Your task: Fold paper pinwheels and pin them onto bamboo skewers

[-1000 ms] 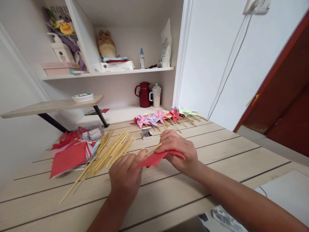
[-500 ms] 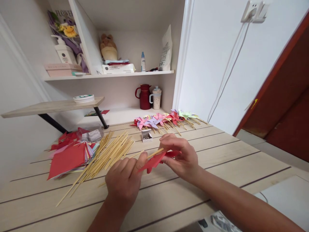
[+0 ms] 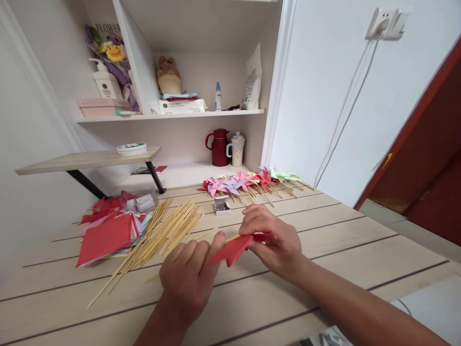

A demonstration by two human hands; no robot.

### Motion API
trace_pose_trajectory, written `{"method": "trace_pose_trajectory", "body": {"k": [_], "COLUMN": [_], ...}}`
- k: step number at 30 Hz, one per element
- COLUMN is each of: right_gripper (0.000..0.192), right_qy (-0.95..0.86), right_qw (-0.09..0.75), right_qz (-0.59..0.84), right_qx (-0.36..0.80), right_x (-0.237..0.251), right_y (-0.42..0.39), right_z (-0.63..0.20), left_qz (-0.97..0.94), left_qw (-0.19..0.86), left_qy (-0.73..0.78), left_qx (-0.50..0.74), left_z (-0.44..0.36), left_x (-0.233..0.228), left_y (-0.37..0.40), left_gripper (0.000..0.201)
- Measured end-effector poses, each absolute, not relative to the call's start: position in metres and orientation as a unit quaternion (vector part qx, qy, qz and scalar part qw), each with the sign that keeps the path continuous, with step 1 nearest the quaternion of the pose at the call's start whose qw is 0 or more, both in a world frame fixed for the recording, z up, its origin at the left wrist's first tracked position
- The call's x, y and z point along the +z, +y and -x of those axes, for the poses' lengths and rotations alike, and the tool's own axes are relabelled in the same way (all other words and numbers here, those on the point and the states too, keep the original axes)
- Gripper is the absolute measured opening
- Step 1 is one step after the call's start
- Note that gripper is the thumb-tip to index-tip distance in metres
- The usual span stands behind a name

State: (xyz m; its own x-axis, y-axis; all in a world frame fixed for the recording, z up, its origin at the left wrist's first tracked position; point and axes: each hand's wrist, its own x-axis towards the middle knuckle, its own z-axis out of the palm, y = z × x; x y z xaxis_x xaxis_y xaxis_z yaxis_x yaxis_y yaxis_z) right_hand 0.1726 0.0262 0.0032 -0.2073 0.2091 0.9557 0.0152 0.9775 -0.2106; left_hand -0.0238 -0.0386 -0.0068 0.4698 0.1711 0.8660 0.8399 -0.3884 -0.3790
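Note:
My left hand (image 3: 189,276) is closed in a fist round a thin wooden stick (image 3: 232,238), whose lower end pokes out on the left. Folded red paper, shaped like a pinwheel (image 3: 236,249), lies along the stick's upper end and reaches to my left thumb. On its right side my right hand (image 3: 275,240) pinches the paper against the stick tip. Whatever joins the two is hidden by my right fingers. Just beyond my hands stands a small open box (image 3: 222,207) of metal pins. To the left lies a loose pile of wooden sticks (image 3: 173,223).
Finished paper pinwheels (image 3: 248,181) on sticks lie in a row at the back of the table. A stack of coloured paper sheets (image 3: 104,238) is at the left, beside a clear plastic box (image 3: 144,202). A dark red jug (image 3: 219,149) and a cup (image 3: 236,151) stand behind.
The view has shifted a little, moving the scene slightly right and down. Less of the stick shows between my hands, with the red paper now tilted across it. Both hands keep their hold.

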Motion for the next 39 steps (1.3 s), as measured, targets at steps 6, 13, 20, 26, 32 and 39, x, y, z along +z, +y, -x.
{"method": "trace_pose_trajectory", "body": {"k": [6, 13, 20, 26, 32, 39], "right_gripper": [0.009, 0.01, 0.011, 0.01, 0.009, 0.007], "right_qy": [-0.777, -0.778, -0.775, -0.773, -0.771, -0.78], "right_qw": [0.622, 0.624, 0.627, 0.63, 0.631, 0.586], "right_qz": [0.068, 0.052, 0.065, 0.073, 0.078, 0.155], "right_qx": [0.07, 0.059, 0.04, 0.031, 0.037, 0.155], "right_x": [0.004, 0.004, 0.002, 0.003, 0.003, -0.001], "right_y": [0.026, 0.027, 0.024, 0.023, 0.025, 0.037], "right_z": [-0.173, -0.174, -0.173, -0.173, -0.172, -0.173], "left_qz": [0.736, 0.735, 0.731, 0.728, 0.724, 0.727], "left_qw": [0.435, 0.444, 0.454, 0.435, 0.415, 0.302], "left_qy": [-0.339, -0.332, -0.339, -0.35, -0.359, -0.382], "left_qx": [-0.392, -0.39, -0.381, -0.399, -0.419, -0.483], "left_z": [0.022, 0.022, 0.02, 0.015, 0.012, 0.012], "left_x": [-0.006, -0.004, -0.003, -0.005, -0.01, -0.015], "left_y": [-0.039, -0.041, -0.044, -0.043, -0.04, -0.023], "left_gripper": [0.023, 0.024, 0.024, 0.029, 0.022, 0.018]}}
